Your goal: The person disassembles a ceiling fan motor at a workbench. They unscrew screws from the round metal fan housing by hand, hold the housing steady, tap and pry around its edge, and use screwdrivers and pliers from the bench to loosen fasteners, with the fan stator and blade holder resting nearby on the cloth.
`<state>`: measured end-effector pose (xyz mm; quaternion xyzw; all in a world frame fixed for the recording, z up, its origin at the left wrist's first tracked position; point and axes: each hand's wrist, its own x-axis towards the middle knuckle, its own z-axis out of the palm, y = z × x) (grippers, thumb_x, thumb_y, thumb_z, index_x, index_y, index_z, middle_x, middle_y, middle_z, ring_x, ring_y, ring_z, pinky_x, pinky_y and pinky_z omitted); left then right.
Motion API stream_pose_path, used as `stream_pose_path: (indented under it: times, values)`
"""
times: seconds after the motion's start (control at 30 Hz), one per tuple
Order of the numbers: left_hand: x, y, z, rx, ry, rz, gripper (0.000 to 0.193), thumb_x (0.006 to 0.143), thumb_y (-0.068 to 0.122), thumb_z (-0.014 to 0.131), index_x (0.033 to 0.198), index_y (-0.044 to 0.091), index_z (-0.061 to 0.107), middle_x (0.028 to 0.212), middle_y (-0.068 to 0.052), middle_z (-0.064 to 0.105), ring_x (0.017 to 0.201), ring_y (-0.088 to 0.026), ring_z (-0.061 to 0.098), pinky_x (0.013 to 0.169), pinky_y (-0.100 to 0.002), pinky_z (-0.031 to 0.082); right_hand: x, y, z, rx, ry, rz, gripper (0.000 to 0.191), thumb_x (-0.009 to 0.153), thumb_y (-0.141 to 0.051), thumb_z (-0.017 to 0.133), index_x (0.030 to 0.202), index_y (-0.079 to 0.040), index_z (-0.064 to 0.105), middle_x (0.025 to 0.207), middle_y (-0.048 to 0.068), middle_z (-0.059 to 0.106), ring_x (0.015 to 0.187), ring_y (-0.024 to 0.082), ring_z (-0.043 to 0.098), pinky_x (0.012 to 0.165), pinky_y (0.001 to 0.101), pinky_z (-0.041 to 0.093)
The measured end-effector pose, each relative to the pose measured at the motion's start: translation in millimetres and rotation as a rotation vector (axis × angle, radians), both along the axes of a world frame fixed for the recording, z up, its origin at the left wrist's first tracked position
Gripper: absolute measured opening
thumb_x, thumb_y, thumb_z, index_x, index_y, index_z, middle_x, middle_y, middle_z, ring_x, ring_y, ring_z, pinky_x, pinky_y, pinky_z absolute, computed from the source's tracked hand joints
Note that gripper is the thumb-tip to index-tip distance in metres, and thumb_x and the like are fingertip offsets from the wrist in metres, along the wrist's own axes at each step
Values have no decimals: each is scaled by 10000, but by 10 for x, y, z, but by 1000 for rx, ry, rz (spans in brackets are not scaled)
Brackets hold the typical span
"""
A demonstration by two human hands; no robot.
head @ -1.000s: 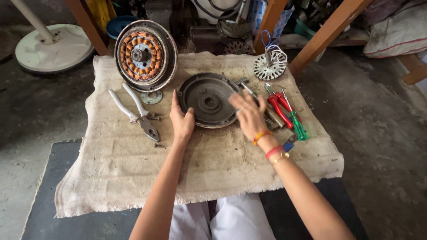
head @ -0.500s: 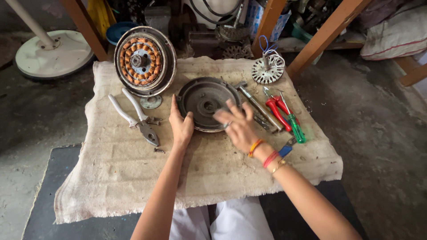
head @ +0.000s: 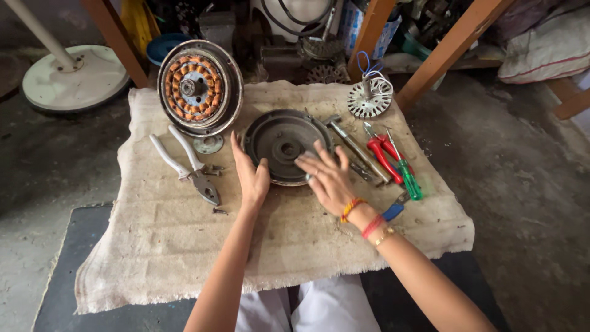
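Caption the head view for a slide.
Both hands, left and right, rest on a dark round motor cover on burlap.

Both arms are bare, with no sleeves. The right hand (head: 332, 181) has a ring on one finger, and its wrist wears an orange thread band (head: 351, 208), a red thread band (head: 372, 226) and a thin gold bracelet (head: 385, 235). The left hand (head: 251, 175) wears nothing. White trousers (head: 307, 307) cover the legs.
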<state>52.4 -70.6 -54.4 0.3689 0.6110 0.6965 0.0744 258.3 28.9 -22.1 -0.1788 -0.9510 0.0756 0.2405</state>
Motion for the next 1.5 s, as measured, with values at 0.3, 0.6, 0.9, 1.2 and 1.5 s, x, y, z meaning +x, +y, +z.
stream_pose_path:
  times: [0.3, 0.6, 0.9, 1.2, 1.5]
  values:
    - [433, -342, 160, -99, 83, 118, 997, 761, -47, 677, 1597, -39, 133, 1635, -287, 229, 1543, -431, 253, 1277, -429, 208, -12, -243, 217, -92, 39, -299, 419, 960, -206, 556, 1355, -94, 638, 1491, 123, 565, 1282, 341, 526, 1067, 499, 416]
    - [-148, -140, 107, -207, -301, 71, 725, 838, 56, 665, 1519, -15, 425, 1275, -227, 692, 1174, -290, 684, 1055, -341, 490, -115, -350, 462, 97, -132, -493, 324, 983, -242, 646, 1172, 13, 709, 1004, 236, 655, 864, 410, 697, 731, 486, 568]
    - [-68, -264, 121, -154, -304, 74, 612, 741, 24, 687, 1341, -11, 574, 1107, -201, 751, 1015, -249, 738, 906, -328, 577, -102, -302, 458, -94, 38, -648, 480, 962, -77, 592, 1434, 14, 602, 956, 243, 699, 798, 411, 701, 693, 501, 552]
    - [-33, -299, 158, -164, 63, 137, 728, 718, 65, 734, 1412, -7, 528, 1279, -235, 590, 1220, -395, 588, 1078, -444, 455, -73, -224, 398, 70, 129, -613, 142, 953, -49, 627, 949, 6, 758, 981, 250, 714, 788, 409, 702, 700, 480, 556]
    - [-73, -246, 60, -221, 21, 165, 706, 738, 36, 670, 1434, -1, 562, 1157, -243, 625, 1101, -384, 642, 1021, -430, 490, -419, 267, 269, 56, 220, -565, 84, 842, -83, 716, 817, -21, 767, 837, 240, 712, 773, 453, 690, 704, 517, 549]
